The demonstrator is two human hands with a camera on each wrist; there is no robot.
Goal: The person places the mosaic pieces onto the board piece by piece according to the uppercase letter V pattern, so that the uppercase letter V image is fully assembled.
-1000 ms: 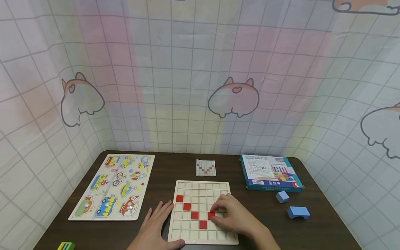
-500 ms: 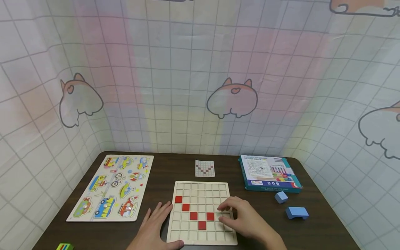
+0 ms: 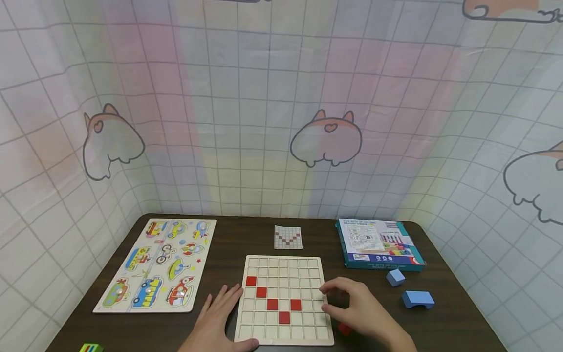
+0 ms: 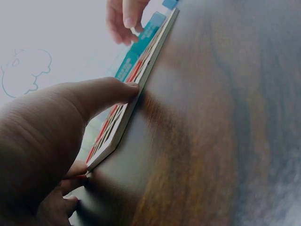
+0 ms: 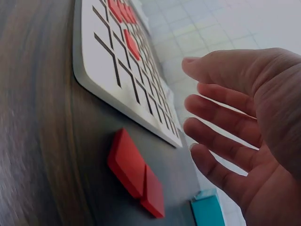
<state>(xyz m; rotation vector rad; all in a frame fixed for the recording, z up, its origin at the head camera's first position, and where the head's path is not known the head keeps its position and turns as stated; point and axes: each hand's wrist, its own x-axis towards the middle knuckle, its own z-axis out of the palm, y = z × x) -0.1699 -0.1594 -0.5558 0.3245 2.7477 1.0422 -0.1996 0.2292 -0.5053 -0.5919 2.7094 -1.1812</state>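
A pale wooden grid board (image 3: pixel 271 331) lies flat, with several red square tiles (image 3: pixel 284 318) set in its cells in a slanting V shape. My left hand (image 3: pixel 215 322) rests at its near left corner, fingers stretched along the left side and thumb (image 4: pixel 115 89) on the front edge. My right hand (image 3: pixel 358 305) hovers by the board's right edge, holding nothing, its fingers loosely bent and apart from the thumb. Below that hand, two loose red tiles (image 5: pixel 127 162) lie on the table beside the board, largely hidden by the hand in the head view.
A small pattern card (image 3: pixel 288 237) lies behind the board. To the left is a vehicle puzzle board (image 3: pixel 198 274), with a green striped block (image 3: pixel 91 347) nearer. On the right are a teal box (image 3: pixel 380 244), a blue cube (image 3: pixel 396 277) and a blue arch block (image 3: pixel 418 299).
My right hand has let go of a red tile in the grid and drawn away rightward, past the board's edge. A loose red tile now shows beneath it. My left hand stays put.
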